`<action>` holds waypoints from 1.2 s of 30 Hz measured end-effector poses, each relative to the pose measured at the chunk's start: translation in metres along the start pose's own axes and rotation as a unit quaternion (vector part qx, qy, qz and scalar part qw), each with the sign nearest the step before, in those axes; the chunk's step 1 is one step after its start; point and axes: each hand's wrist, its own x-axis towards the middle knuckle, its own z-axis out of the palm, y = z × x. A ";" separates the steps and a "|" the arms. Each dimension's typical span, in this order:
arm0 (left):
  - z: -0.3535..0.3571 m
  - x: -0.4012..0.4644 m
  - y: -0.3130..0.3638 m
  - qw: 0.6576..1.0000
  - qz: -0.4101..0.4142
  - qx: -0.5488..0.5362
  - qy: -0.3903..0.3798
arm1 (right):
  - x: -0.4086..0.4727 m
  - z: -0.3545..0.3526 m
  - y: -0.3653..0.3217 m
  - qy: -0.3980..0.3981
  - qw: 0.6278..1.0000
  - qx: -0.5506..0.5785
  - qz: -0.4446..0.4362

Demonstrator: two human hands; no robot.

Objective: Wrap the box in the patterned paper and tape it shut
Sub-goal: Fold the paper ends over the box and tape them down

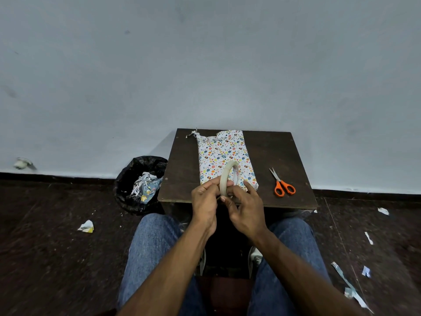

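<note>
A box covered in white patterned paper (pixel 222 153) lies lengthwise on the small dark table (pixel 182 160); its far end shows loose, crumpled paper. Above the table's near edge, both hands hold a pale roll of tape (pixel 227 175) upright on its rim. My left hand (pixel 205 201) pinches the roll's lower left side. My right hand (pixel 245 208) grips the lower right side, its fingers curled around the rim. The near end of the box is partly hidden behind the roll and my fingers.
Orange-handled scissors (pixel 282 183) lie on the table to the right of the box. A bin with a black bag (pixel 139 183) full of paper scraps stands at the table's left. Paper bits (pixel 86 226) litter the dark floor. My knees sit under the near edge.
</note>
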 end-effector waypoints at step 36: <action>-0.045 0.027 -0.012 0.622 0.485 0.610 -0.077 | -0.005 -0.017 0.006 -0.017 1.000 -0.015 0.007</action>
